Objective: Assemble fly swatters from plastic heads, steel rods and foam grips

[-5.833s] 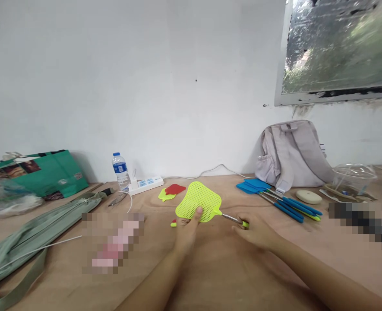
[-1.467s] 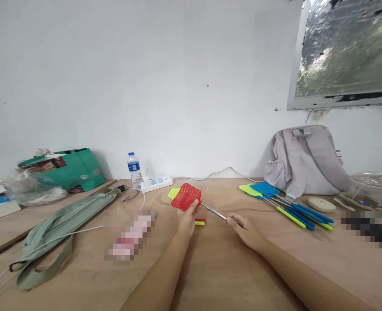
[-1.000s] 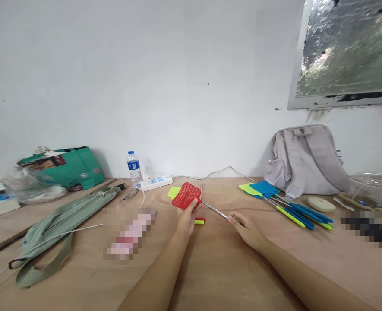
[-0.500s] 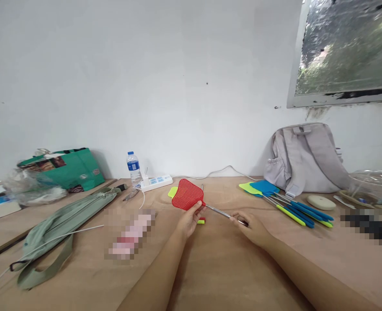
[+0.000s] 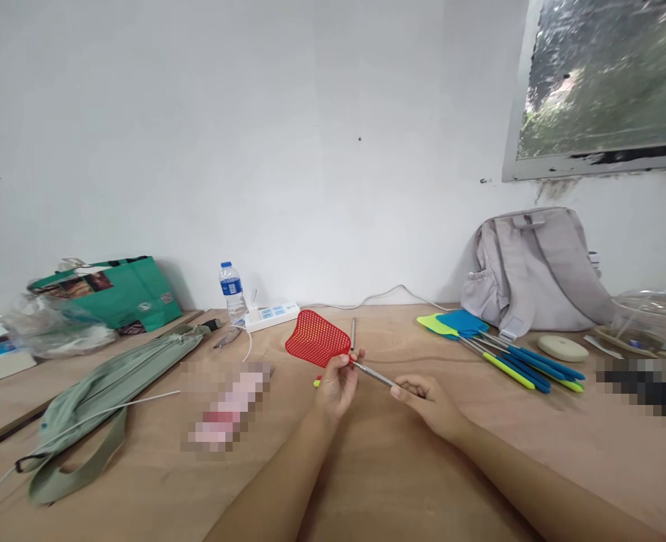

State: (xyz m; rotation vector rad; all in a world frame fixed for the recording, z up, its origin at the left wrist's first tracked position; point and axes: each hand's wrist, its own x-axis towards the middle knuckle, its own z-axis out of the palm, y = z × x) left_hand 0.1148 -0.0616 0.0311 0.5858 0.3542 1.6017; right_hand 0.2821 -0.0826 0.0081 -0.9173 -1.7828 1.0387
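Single head-worn camera, looking forward and slightly down across a light brown wooden tabletop (image 5: 378, 482), forearms entering from the near edge, plain white wall (image 5: 253, 135) filling the far half, window (image 5: 609, 83) upper right, everything at arm's reach

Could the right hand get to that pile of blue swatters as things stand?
Probably yes: bare table lies between the right hand and the blue swatters, though it grips the red swatter's metal rod.

Two bare forearms are seen, ending in the left hand (image 5: 337, 385) and right hand (image 5: 430, 403). No sleeves, gloves, rings or watch are worn on the parts shown.
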